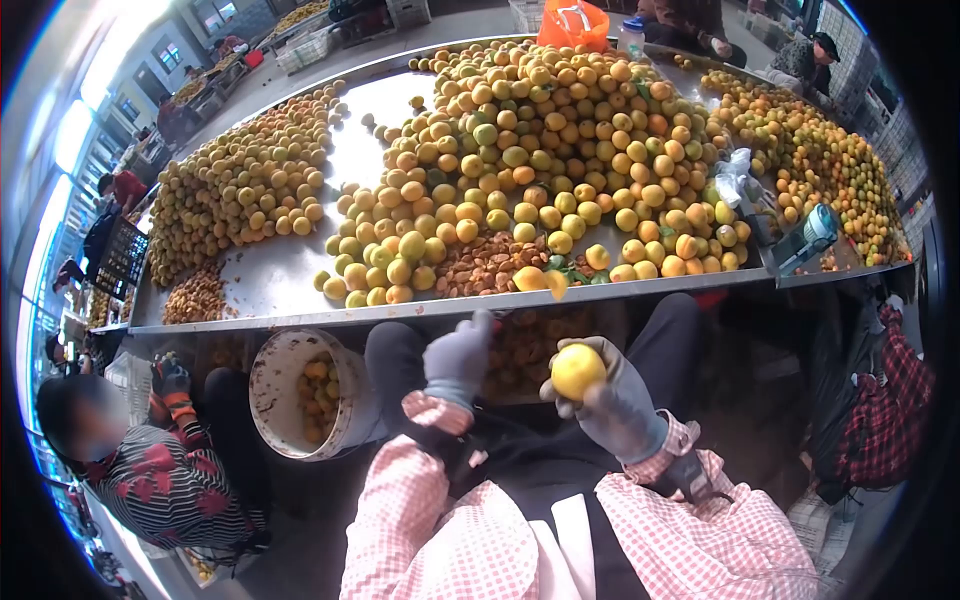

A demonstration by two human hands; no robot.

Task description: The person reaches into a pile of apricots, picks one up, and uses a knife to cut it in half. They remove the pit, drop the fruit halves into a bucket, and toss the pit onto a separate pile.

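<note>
My right hand (615, 405), in a grey glove, is closed round a yellow apricot (577, 372) above my lap. My left hand (457, 357), also gloved, is to its left, just below the table edge. It is blurred, with the fingers looking curled in; what they may hold is hidden. Ahead, on the metal table (270, 275), a big heap of apricots (560, 130) spreads out. Near its front lies a pile of brown apricot pits (490, 265). Cut orange apricot pieces (535, 280) are at the table edge, one blurred.
A white bucket (270, 385) with apricots inside stands left of my knees. More pits (195, 297) lie at the table's left. A teal-capped container (812, 232) and a crumpled plastic bag (733, 178) are on the right. A person in striped clothing (170, 480) sits at my left.
</note>
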